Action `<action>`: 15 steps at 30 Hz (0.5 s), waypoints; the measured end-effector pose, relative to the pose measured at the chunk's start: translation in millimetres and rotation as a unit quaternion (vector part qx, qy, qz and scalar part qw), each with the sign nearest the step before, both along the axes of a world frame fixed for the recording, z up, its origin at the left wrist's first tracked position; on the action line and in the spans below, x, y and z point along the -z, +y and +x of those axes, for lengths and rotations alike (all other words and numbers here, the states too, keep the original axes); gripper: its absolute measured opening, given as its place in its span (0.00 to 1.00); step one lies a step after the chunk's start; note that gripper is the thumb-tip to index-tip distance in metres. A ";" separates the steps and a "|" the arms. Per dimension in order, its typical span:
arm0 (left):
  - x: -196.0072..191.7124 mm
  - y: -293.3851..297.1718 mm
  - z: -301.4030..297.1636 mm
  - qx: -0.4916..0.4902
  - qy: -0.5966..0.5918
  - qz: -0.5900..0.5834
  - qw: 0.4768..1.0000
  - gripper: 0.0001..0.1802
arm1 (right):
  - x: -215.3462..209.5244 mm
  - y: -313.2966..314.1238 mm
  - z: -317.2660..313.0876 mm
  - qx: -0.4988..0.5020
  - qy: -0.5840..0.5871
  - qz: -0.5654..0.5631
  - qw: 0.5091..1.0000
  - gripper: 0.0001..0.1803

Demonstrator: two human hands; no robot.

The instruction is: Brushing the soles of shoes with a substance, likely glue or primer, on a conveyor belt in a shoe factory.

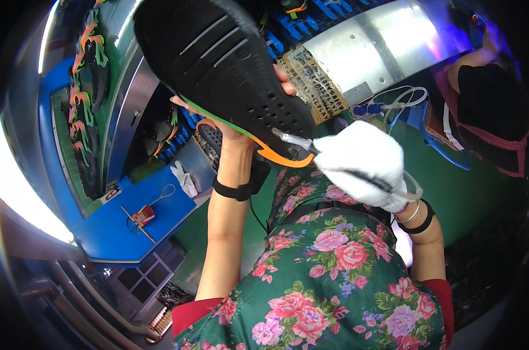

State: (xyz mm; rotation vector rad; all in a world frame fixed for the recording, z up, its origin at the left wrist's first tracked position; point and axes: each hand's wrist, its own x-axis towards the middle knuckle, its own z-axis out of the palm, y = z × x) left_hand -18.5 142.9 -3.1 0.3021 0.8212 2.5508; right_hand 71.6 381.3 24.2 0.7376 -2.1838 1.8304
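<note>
left hand (234, 133) grips a black shoe (218, 64); gloved right hand (360, 163) grips a slim tool (294, 140).

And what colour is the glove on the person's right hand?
The glove is white; it shows best in the head view.

Blk shoe (209, 76), wht glove (363, 160), grn floral apron (334, 256); far straps (76, 96) prob. orange/grn.

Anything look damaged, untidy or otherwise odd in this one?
Mildly, yes. The printed strip beside the metal panel looks stained and crinkled. A loose white glove lies at the edge of the blue table, while only the right grip is gloved. The black shoe piece shows no obvious damage.
</note>
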 end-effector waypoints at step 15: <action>14.3 -3.7 2.3 0.140 -0.147 -0.019 0.979 0.69 | 24.4 -9.0 -11.2 -0.239 0.068 0.018 0.968 0.18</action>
